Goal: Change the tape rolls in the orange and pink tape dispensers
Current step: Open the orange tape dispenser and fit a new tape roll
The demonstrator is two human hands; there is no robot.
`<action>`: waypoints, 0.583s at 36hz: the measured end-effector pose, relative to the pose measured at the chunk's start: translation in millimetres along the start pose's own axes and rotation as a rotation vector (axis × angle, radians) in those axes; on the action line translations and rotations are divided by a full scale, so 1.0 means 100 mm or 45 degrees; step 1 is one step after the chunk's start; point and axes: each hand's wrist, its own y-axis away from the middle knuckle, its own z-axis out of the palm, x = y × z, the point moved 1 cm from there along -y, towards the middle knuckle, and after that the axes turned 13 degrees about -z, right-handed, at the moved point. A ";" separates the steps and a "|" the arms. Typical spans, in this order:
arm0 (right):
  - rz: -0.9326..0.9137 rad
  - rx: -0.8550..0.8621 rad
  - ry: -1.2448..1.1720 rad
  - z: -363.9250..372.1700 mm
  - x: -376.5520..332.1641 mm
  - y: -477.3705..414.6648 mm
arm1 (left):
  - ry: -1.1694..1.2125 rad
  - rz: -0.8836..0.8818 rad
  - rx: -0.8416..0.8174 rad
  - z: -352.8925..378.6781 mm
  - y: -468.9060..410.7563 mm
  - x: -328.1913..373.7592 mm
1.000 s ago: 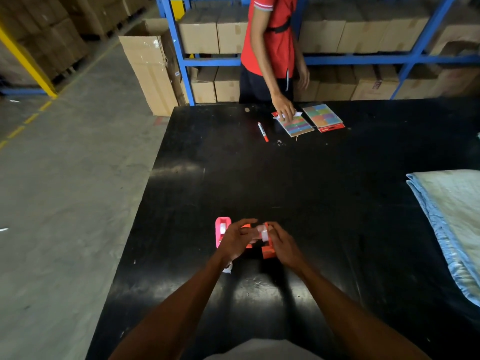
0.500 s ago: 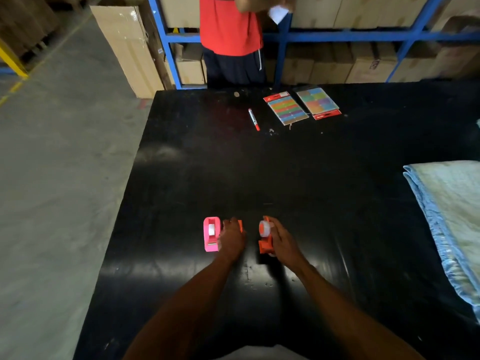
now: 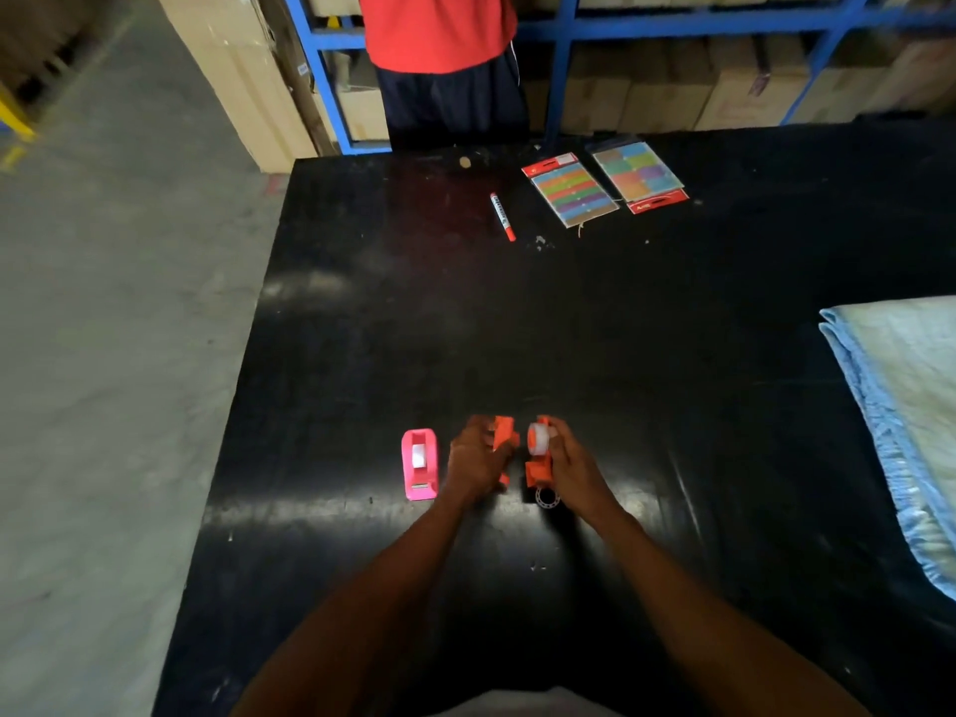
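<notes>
Orange tape dispenser [image 3: 538,465], glossy plastic, split between both hands.

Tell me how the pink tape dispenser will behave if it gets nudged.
The pink tape dispenser stands free on the glossy black table, so it would probably slide rather than grip. It looks small, plastic and likely light. Its long, flat-based body seems unlikely to roll, though a sideways push might tip it.

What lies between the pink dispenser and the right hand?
In the head view, the left hand holding an orange piece lies between the pink dispenser and the right hand.
</notes>
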 end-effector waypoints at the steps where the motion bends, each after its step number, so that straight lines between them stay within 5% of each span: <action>1: 0.003 -0.008 0.011 -0.01 0.02 -0.01 | 0.131 -0.040 -0.059 -0.01 0.00 0.01; 9: -0.070 -0.048 -0.034 0.01 -0.21 0.04 | 0.572 -0.151 -0.554 -0.17 0.18 0.08; 21: -0.168 -0.023 0.063 0.07 -0.40 0.19 | 0.632 -0.080 -0.626 -0.44 0.51 0.03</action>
